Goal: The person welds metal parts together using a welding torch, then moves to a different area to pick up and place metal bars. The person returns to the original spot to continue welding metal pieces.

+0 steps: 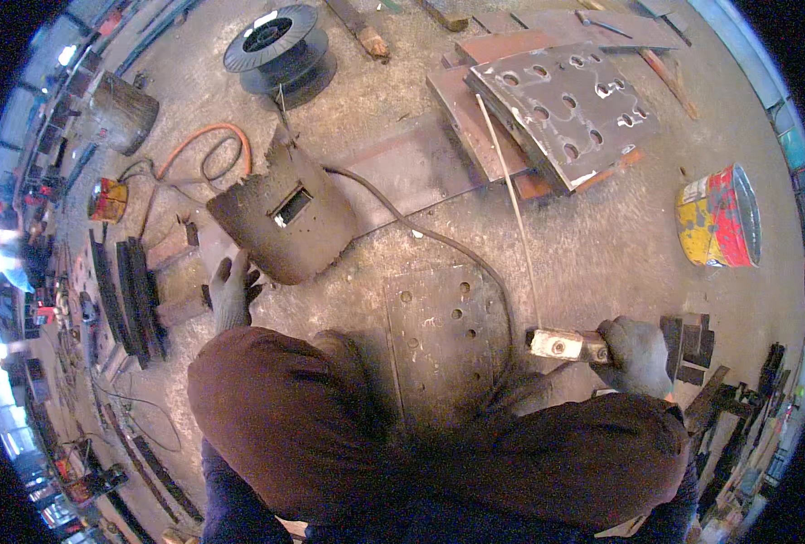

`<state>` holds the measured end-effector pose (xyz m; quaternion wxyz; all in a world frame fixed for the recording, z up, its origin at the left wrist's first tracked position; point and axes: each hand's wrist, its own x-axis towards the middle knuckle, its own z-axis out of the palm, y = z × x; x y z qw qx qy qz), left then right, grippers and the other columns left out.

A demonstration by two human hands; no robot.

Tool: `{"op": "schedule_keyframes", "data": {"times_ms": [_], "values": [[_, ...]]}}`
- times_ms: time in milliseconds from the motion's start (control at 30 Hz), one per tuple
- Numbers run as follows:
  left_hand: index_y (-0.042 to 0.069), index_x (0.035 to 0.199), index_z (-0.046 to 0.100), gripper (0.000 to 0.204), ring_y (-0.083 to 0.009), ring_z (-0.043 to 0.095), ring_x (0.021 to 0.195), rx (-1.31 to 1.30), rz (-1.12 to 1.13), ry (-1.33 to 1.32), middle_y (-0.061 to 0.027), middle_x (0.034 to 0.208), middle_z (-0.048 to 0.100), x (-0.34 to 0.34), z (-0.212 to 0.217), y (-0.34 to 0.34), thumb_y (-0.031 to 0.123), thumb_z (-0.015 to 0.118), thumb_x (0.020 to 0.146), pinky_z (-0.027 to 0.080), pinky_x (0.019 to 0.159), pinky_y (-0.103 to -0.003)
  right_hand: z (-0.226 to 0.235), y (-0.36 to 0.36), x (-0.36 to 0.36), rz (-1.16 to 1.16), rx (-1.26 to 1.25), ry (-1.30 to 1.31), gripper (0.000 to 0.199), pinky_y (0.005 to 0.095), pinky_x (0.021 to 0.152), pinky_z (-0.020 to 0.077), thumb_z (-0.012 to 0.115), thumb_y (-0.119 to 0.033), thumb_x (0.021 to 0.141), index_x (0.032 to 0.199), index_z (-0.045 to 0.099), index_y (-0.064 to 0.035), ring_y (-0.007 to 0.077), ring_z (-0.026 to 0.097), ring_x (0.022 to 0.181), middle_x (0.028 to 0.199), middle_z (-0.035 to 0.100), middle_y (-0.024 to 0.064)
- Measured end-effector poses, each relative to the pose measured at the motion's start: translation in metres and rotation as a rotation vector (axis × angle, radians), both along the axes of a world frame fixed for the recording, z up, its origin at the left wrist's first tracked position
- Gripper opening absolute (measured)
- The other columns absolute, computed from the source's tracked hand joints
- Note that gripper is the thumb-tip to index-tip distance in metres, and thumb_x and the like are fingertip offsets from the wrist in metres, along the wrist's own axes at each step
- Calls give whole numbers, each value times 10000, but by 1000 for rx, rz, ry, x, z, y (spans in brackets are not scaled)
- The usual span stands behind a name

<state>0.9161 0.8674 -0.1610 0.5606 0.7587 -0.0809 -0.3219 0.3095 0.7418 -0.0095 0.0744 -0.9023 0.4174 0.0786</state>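
Observation:
My right hand (636,351), in a grey glove, is closed around an electrode holder (566,346) with a worn, whitish head. A long, thin welding rod (507,172) rises from its jaws, and its far end overlaps the edge of a steel plate (570,113) with several holes. At the left, my gloved left hand (232,288) has its fingers apart beside the lower edge of a welding shield (285,218). The shield is brown with ragged edges and a small viewing window; whether the fingertips touch it is unclear. A flat drilled plate (443,331) lies between my knees.
A dark cable (421,231) curves across the floor toward my right side. Ahead stands a black wire spool (276,54). A red and yellow bucket (718,218) is at the right, a small tin (108,199) at the left. Steel bars (130,299) lie near my left hand.

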Motion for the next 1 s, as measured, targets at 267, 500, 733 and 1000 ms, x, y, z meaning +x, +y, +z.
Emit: {"op": "schedule_keyframes", "data": {"times_ms": [267,500,733,1000], "values": [[-30,1346,578,462,-268,690,1002,58,-78,-126,-119,1218,699,-2,-29,-27,175,697,949,568,851,-394,-22,37,5,-133,104,141,383,462,739,566,845,-272,677,1017,712,-156,347,706,843,899,698,102],[-113,1176,662,366,-291,679,1047,91,-86,-369,-196,1142,737,-29,-38,-37,173,663,949,512,922,-417,-20,53,5,-338,235,430,333,475,759,584,798,-318,721,994,736,-139,371,728,838,880,724,158],[-63,1334,599,433,-312,630,1186,-55,-258,-875,-178,1306,683,-13,34,-39,182,632,978,446,1065,-394,-30,57,30,-333,234,274,342,494,705,545,823,-265,722,984,701,-82,404,703,771,842,696,168],[-63,1193,678,344,-339,664,1046,-74,-344,-756,-224,1157,718,-33,78,-75,201,608,982,488,941,-425,-34,69,23,-274,100,117,418,470,650,540,857,-180,682,1028,654,-65,400,702,746,833,685,161]]}}
